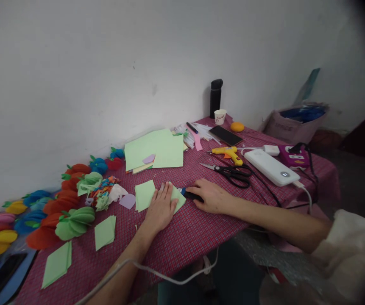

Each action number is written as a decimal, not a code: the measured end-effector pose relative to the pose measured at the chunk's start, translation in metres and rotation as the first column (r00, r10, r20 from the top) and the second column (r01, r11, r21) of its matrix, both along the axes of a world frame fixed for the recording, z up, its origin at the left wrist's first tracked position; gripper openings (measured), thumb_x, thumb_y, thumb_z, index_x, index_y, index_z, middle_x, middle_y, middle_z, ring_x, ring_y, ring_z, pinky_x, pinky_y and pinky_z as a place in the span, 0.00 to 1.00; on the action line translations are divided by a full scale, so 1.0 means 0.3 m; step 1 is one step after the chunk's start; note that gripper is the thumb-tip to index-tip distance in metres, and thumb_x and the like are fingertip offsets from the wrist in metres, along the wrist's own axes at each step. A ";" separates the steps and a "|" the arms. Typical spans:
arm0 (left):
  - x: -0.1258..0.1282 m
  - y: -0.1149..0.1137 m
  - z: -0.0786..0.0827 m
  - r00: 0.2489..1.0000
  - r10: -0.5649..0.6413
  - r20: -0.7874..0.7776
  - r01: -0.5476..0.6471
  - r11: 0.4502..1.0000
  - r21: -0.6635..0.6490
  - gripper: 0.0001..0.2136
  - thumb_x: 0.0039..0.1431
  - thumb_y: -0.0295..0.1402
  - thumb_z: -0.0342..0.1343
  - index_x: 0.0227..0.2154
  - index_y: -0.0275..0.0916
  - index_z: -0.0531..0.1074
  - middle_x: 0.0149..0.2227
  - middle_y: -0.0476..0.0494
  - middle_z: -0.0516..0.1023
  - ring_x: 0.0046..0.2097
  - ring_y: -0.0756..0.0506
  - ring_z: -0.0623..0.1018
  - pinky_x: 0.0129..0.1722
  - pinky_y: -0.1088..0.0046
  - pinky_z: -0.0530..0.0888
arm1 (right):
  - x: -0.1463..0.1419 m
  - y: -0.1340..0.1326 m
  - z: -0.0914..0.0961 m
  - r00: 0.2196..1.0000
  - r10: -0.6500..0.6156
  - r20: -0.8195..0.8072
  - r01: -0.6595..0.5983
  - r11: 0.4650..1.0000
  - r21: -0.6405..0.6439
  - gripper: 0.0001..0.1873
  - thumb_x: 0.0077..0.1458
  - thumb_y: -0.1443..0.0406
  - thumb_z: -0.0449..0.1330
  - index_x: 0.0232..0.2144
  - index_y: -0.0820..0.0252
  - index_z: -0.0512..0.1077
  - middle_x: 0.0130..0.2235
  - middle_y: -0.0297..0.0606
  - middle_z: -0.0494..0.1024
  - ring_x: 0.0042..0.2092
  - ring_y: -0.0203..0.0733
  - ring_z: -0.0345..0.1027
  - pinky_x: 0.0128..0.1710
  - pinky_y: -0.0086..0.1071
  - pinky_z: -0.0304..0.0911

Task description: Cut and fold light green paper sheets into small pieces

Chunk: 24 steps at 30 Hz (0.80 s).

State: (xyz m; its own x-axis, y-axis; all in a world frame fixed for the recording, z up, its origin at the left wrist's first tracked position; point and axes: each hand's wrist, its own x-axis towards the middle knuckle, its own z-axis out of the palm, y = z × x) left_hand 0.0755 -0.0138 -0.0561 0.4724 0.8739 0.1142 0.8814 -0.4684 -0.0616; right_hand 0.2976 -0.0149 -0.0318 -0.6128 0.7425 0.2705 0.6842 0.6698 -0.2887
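My left hand (161, 209) lies flat with fingers stretched out on a small light-green paper square (144, 195) on the red checked tablecloth (188, 231). My right hand (210, 196) is closed around a dark pen with a blue end (187, 194), whose tip rests at the right edge of the green paper. A small lilac paper piece (127, 201) lies just left of the square.
Black scissors (233, 173), a yellow glue gun (227, 153), a white power bank (271, 167) with cables, a phone (225, 135), a paper cup (220, 116) and a black bottle (215, 97) sit to the right and back. Green sheets (157, 149) and coloured paper fruits (71, 199) fill the left.
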 end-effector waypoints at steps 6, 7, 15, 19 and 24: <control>-0.004 0.000 0.000 1.000 -0.004 0.000 0.004 1.000 0.004 0.25 0.61 0.41 0.31 0.59 0.36 0.43 0.61 0.39 0.47 0.62 0.44 0.47 0.58 0.59 0.50 | -0.008 0.013 -0.009 1.000 0.001 -0.007 -0.001 1.000 0.002 0.20 0.50 0.65 0.54 0.47 0.59 0.66 0.37 0.42 0.66 0.40 0.42 0.58 0.41 0.36 0.54; -0.003 -0.001 0.002 1.000 -0.002 0.001 0.002 1.000 0.002 0.25 0.61 0.41 0.31 0.59 0.36 0.43 0.61 0.39 0.47 0.62 0.44 0.48 0.58 0.59 0.50 | -0.002 0.014 -0.010 1.000 -0.002 -0.008 0.002 1.000 0.001 0.20 0.50 0.65 0.54 0.47 0.59 0.66 0.37 0.42 0.66 0.40 0.42 0.58 0.41 0.36 0.54; 0.002 -0.002 0.004 1.000 -0.003 0.008 0.003 1.000 0.008 0.25 0.61 0.41 0.32 0.59 0.35 0.43 0.61 0.39 0.47 0.62 0.44 0.47 0.58 0.59 0.51 | 0.002 0.020 -0.012 1.000 -0.028 0.003 0.028 1.000 -0.001 0.20 0.50 0.64 0.53 0.48 0.59 0.65 0.37 0.42 0.66 0.40 0.42 0.57 0.41 0.35 0.54; -0.002 -0.001 0.000 1.000 -0.010 0.003 0.010 1.000 0.008 0.25 0.61 0.41 0.32 0.60 0.36 0.42 0.61 0.40 0.47 0.62 0.44 0.47 0.58 0.58 0.51 | -0.030 0.030 -0.008 0.999 -0.034 0.007 0.034 0.999 0.011 0.20 0.51 0.64 0.53 0.47 0.59 0.66 0.36 0.42 0.66 0.39 0.42 0.57 0.40 0.35 0.54; -0.002 0.000 0.001 1.000 -0.004 0.012 0.004 1.000 0.000 0.25 0.61 0.42 0.31 0.59 0.36 0.43 0.61 0.40 0.47 0.62 0.44 0.47 0.58 0.59 0.50 | -0.033 0.036 -0.007 1.000 -0.026 0.000 0.026 1.000 0.018 0.19 0.51 0.65 0.53 0.47 0.60 0.66 0.37 0.42 0.66 0.40 0.42 0.57 0.40 0.35 0.54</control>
